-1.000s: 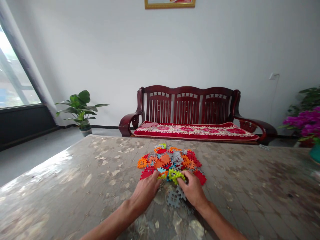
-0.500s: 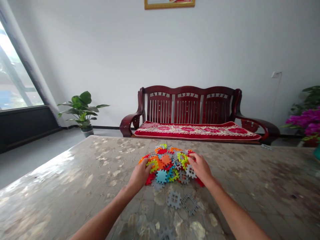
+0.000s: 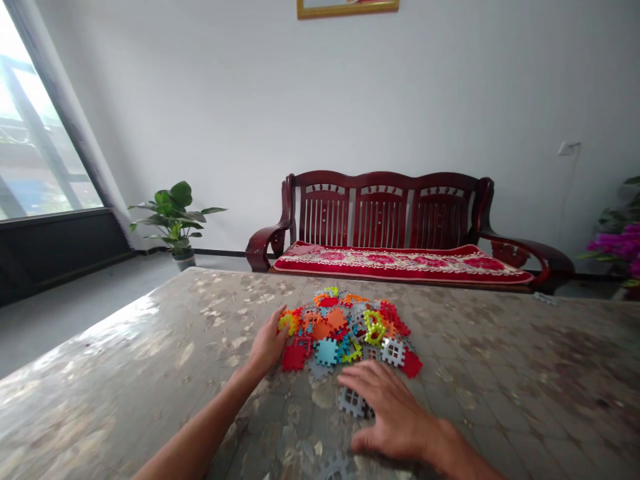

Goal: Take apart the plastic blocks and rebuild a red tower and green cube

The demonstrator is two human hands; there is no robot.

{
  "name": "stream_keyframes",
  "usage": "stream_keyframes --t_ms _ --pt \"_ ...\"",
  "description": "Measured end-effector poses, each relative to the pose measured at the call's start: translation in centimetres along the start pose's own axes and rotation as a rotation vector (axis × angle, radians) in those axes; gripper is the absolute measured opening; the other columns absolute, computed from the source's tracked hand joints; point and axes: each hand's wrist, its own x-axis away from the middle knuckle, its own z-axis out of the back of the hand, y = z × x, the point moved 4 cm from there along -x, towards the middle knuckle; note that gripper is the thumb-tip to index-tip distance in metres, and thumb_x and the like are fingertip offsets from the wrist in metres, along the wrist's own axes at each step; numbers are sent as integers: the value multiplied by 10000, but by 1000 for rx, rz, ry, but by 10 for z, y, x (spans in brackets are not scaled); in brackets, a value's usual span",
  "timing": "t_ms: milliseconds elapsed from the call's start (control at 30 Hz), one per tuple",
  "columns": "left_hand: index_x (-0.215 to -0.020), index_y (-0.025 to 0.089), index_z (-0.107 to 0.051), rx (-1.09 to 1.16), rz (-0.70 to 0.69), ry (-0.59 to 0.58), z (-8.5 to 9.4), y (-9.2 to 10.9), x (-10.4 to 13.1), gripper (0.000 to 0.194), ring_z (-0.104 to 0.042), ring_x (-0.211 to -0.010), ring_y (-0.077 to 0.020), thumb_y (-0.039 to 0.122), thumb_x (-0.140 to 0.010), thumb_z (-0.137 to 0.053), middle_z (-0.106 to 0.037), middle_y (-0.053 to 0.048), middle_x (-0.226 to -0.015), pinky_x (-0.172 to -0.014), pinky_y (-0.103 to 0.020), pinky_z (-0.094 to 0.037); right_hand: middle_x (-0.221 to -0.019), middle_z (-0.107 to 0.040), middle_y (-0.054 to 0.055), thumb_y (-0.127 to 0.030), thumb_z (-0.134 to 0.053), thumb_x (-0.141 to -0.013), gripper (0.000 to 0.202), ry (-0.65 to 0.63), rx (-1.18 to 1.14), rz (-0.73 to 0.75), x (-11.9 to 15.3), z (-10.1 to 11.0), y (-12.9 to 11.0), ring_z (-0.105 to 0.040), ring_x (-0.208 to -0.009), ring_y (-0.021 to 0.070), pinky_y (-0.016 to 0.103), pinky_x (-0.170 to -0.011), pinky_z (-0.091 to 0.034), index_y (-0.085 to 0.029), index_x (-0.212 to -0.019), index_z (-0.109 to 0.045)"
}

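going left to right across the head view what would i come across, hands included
Window → green potted plant → left hand → light blue square piece → right hand → wall socket → purple flowers.

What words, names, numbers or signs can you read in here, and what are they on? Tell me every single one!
None: I can't read any word, brand, number or sign.
Toothed pieces: no letters or numbers that I can make out.
Framed picture: cut off by the top edge, no writing readable.
Wall socket: too small to read any marks.
Red seat cover: a pattern, but no readable words.
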Motion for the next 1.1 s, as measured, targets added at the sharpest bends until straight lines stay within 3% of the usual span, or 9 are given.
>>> stream_keyframes --t_ms 67,200,333,433,500,667,767,933,1100 --pt "-1413 169 -478 11 -53 -14 -3 -1 3 537 -557 -1263 -238 258 -883 -482 -588 -120 -1386 -1072 -397 -411 -1459 -513 49 -582 -748 -726 782 4 32 -3 2 -7 1 -411 -1331 284 441 -1152 -266 -299 -1412 -501" --pt "-1374 139 -525 -48 -129 10 -8 -4 10 504 -507 -1308 -267 335 -914 -464 -549 -163 -1401 -1106 -442 -382 -1304 -618 38 -400 -679 -841 472 79 93 -24 -2 -18 1 -513 -1187 235 378 -1063 -375 -264 -1286 -601" --pt "-1330 195 -572 -165 -198 153 -1 2 20 459 -372 -1396 -334 374 -912 -508 -484 -158 -1451 -1115 -560 -329 -1172 -665 32 -247 -669 -815 400 149 135 -7 -6 -22 -2 -552 -1079 224 361 -1004 -425 -238 -1213 -632" --pt "-1302 249 -588 -166 -320 190 11 20 37 405 -320 -1412 -340 362 -919 -525 -463 -132 -1467 -1102 -600 -317 -1138 -676 41 -184 -666 -783 431 204 134 8 -6 -22 -2 -566 -1052 221 354 -987 -443 -211 -1211 -627" --pt "-1262 287 -609 -101 -479 73 16 40 55 344 -385 -1366 -292 353 -939 -514 -508 -99 -1425 -1109 -545 -334 -1098 -685 45 -152 -656 -773 426 245 138 9 -4 -21 -2 -577 -1020 219 352 -957 -462 -203 -1195 -631" --pt "-1076 246 -656 178 -797 -566 13 88 120 267 -618 -1031 -191 441 -912 -574 -682 -67 -1095 -919 -317 -492 -1026 -705 48 -141 -634 -794 393 338 160 13 -2 -17 1 -610 -961 217 349 -897 -492 -216 -1180 -639" --pt "-1166 285 -632 128 -927 -786 9 106 146 392 -604 -1097 -222 490 -834 -665 -657 -62 -1195 -956 -332 -474 -983 -723 34 -144 -616 -824 296 385 154 -6 -4 -12 5 -638 -928 208 333 -873 -497 -229 -1102 -671" --pt "-1199 312 -582 -22 -1019 -855 0 113 152 321 -567 -1166 -222 311 -881 -627 -612 -34 -1300 -977 -322 -448 -936 -752 19 -177 -472 -943 255 445 156 -71 -14 1 17 -689 -869 173 291 -823 -505 -253 -1015 -705" --pt "-1118 255 -526 -36 -985 -825 -14 104 153 248 -604 -1006 -172 188 -881 -555 -664 -26 -1130 -877 -265 -465 -944 -768 28 -162 -439 -927 327 514 220 -190 -17 3 36 -710 -864 180 285 -790 -521 -258 -1080 -712"
